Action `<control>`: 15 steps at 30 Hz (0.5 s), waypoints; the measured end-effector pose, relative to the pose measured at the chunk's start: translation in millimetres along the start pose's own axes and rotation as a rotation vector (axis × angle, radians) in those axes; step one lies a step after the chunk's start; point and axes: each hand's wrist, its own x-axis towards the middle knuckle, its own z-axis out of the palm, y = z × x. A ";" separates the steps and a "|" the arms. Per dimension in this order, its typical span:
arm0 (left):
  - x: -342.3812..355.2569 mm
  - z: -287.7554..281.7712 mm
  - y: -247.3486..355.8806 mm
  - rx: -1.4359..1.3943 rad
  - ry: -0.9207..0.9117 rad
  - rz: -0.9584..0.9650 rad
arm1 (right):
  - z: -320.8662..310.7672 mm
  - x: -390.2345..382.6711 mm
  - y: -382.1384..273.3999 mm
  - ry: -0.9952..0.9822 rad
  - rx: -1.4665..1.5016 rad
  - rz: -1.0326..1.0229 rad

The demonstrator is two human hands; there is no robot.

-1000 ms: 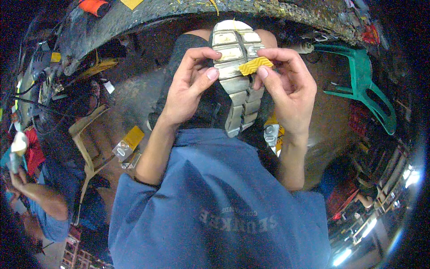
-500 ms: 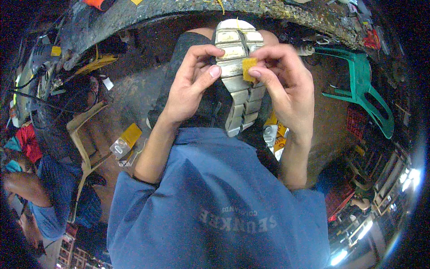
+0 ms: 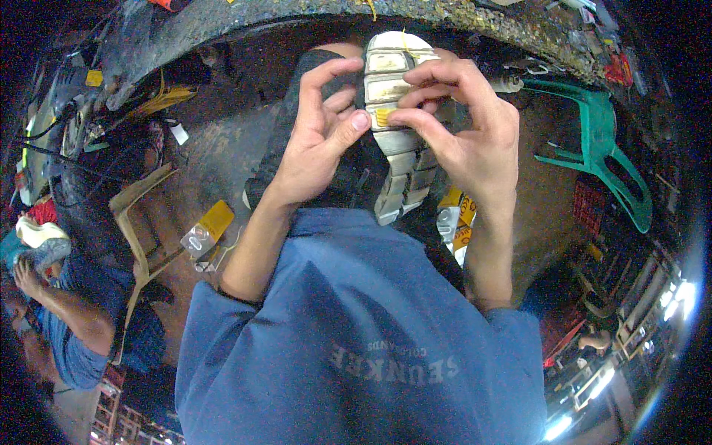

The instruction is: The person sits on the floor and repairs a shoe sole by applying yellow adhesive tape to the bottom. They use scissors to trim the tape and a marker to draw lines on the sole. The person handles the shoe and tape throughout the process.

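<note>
A shoe's pale, segmented sole faces up at me over my lap, its rounded end pointing away. On one of its blocks lies a small yellow piece, its material unclear. My right hand has its thumb tip at the piece's right edge, while the other fingers curl apart over the sole above it. Along the sole's left edge, my left hand has thumb and index finger spread, both at or touching the edge. The shoe's upper is hidden beneath the sole.
A crusted bench edge curves across the far side. To the right stands a green plastic chair. Yellow-and-clear packaging lies left, beside a beige chair frame. At far left another person's hand holds a shoe.
My right hand has moved left and set the yellow piece, formerly pinched, flat against the sole. The shoe shifted slightly right. The other person's shoe has come into view.
</note>
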 end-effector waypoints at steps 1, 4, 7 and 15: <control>0.3 1.2 0.6 -0.041 -0.009 0.017 | -0.5 0.8 1.2 0.005 -0.013 -0.001; 2.2 1.9 2.1 -0.048 -0.017 -0.017 | -1.2 1.7 4.7 -0.033 -0.129 -0.122; 3.5 2.4 1.3 -0.099 -0.010 -0.022 | 0.3 0.1 7.0 -0.016 -0.110 -0.156; 3.0 4.0 1.9 -0.090 -0.018 -0.043 | 3.7 0.7 12.9 0.001 -0.097 -0.216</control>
